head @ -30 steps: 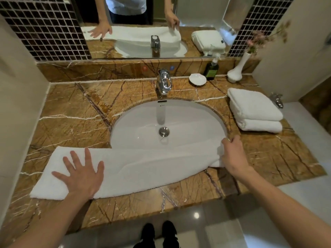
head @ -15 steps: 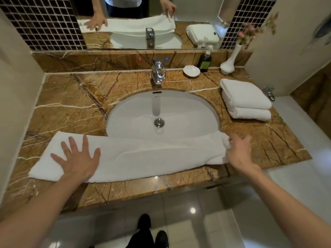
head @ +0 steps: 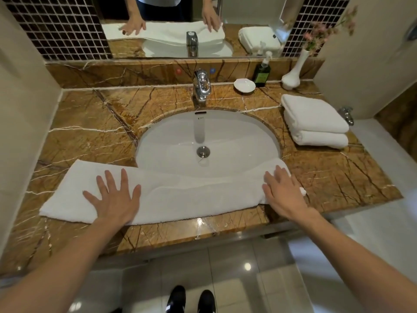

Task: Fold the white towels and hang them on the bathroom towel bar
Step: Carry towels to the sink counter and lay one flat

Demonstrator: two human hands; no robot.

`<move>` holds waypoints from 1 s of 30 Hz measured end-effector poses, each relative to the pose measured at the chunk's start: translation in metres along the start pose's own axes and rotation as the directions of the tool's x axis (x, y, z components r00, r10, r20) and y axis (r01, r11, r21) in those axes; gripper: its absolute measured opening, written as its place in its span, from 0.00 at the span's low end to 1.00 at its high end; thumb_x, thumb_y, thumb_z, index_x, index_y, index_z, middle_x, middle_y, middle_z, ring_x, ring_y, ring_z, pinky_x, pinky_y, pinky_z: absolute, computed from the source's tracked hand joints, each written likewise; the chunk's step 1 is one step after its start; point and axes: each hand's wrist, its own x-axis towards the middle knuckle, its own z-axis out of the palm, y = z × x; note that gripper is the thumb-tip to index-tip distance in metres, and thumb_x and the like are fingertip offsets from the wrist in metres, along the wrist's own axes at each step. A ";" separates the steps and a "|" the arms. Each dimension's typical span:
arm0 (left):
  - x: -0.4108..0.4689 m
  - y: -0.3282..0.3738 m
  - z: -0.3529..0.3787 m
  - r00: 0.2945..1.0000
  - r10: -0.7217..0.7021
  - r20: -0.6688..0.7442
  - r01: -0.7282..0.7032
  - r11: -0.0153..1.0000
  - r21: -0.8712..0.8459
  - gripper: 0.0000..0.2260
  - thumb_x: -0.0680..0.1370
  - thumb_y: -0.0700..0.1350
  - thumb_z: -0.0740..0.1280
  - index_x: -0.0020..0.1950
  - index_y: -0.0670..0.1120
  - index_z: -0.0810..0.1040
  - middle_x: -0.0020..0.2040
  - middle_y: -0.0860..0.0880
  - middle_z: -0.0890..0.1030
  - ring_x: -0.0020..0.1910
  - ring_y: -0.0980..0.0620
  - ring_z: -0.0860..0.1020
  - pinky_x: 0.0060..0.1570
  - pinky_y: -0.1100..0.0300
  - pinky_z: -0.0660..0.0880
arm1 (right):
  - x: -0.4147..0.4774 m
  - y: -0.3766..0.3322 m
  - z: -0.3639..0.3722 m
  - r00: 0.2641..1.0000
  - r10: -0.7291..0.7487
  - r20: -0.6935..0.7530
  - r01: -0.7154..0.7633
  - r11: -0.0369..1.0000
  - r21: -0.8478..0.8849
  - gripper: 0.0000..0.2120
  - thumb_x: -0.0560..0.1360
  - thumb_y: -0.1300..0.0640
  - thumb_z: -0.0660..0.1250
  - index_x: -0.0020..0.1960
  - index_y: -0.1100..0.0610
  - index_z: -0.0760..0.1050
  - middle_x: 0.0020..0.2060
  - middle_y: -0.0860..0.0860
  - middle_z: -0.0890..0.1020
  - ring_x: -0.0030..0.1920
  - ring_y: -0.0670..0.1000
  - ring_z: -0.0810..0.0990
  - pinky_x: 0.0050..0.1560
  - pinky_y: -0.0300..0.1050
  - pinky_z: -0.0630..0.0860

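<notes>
A long white towel (head: pixel 180 195), folded lengthwise into a strip, lies across the front of the brown marble counter (head: pixel 90 132) and over the near rim of the sink (head: pixel 207 141). My left hand (head: pixel 114 198) presses flat on its left part, fingers spread. My right hand (head: pixel 283 193) lies flat on its right end, fingers apart. Two more folded white towels (head: pixel 316 123) are stacked on the counter at the right. No towel bar is in view.
A chrome tap (head: pixel 202 85) stands behind the sink. A white soap dish (head: pixel 244 85), a dark soap bottle (head: pixel 262 72) and a white vase with pink flowers (head: pixel 293 73) line the back ledge under the mirror (head: pixel 180 30). Walls close in left and right.
My right hand has let go of the towel's right end, which it pinched before, and now lies flat on it. The left hand stays pressed on the towel.
</notes>
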 end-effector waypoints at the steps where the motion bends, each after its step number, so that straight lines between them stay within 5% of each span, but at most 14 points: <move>1: 0.000 0.000 0.000 1.000 0.004 -0.004 -0.004 1.000 -0.001 0.36 0.71 0.68 0.31 0.76 0.55 0.36 0.78 0.45 0.37 0.75 0.41 0.36 0.67 0.34 0.33 | 0.002 -0.002 0.002 0.998 -0.054 0.044 0.053 0.998 0.020 0.23 0.82 0.47 0.45 0.74 0.53 0.58 0.76 0.59 0.54 0.77 0.59 0.50 0.75 0.59 0.48; 7: -0.001 -0.002 0.001 0.999 0.027 -0.029 -0.027 1.000 0.000 0.35 0.72 0.67 0.31 0.76 0.54 0.37 0.78 0.44 0.38 0.75 0.41 0.36 0.66 0.33 0.33 | 0.018 -0.027 0.011 0.946 -0.282 0.159 0.280 0.959 0.030 0.28 0.81 0.39 0.43 0.77 0.51 0.55 0.77 0.56 0.56 0.77 0.55 0.52 0.74 0.57 0.47; 15: -0.015 0.003 -0.009 0.978 0.186 -0.095 -0.183 0.982 0.038 0.32 0.76 0.65 0.35 0.77 0.53 0.39 0.78 0.43 0.39 0.75 0.41 0.37 0.67 0.34 0.32 | 0.017 -0.022 0.025 0.926 -0.307 0.220 0.327 0.943 -0.058 0.36 0.76 0.33 0.35 0.78 0.49 0.46 0.77 0.54 0.55 0.77 0.55 0.51 0.74 0.59 0.43; 20: -0.044 0.037 -0.011 0.769 0.634 -0.085 -0.630 0.773 0.075 0.29 0.78 0.63 0.38 0.77 0.56 0.39 0.78 0.46 0.38 0.75 0.44 0.33 0.68 0.39 0.29 | 0.013 -0.019 0.026 0.911 -0.327 0.250 0.349 0.936 -0.046 0.36 0.74 0.29 0.35 0.77 0.45 0.37 0.78 0.53 0.45 0.77 0.55 0.41 0.73 0.59 0.36; 24: -0.056 0.076 -0.001 0.611 0.792 0.011 -0.788 0.607 0.105 0.27 0.78 0.64 0.37 0.76 0.59 0.40 0.78 0.47 0.41 0.76 0.44 0.35 0.69 0.39 0.29 | 0.008 -0.019 0.030 0.917 -0.306 0.256 0.325 0.945 -0.035 0.37 0.73 0.29 0.35 0.76 0.45 0.33 0.78 0.54 0.39 0.76 0.55 0.35 0.72 0.60 0.33; 30: -0.061 0.111 0.011 0.632 0.772 0.066 -0.774 0.625 0.104 0.27 0.75 0.66 0.30 0.73 0.61 0.31 0.78 0.49 0.38 0.75 0.43 0.34 0.65 0.38 0.25 | -0.006 -0.016 0.034 0.928 -0.265 0.264 0.283 0.959 -0.032 0.36 0.73 0.30 0.33 0.74 0.46 0.27 0.76 0.52 0.33 0.75 0.55 0.30 0.72 0.65 0.35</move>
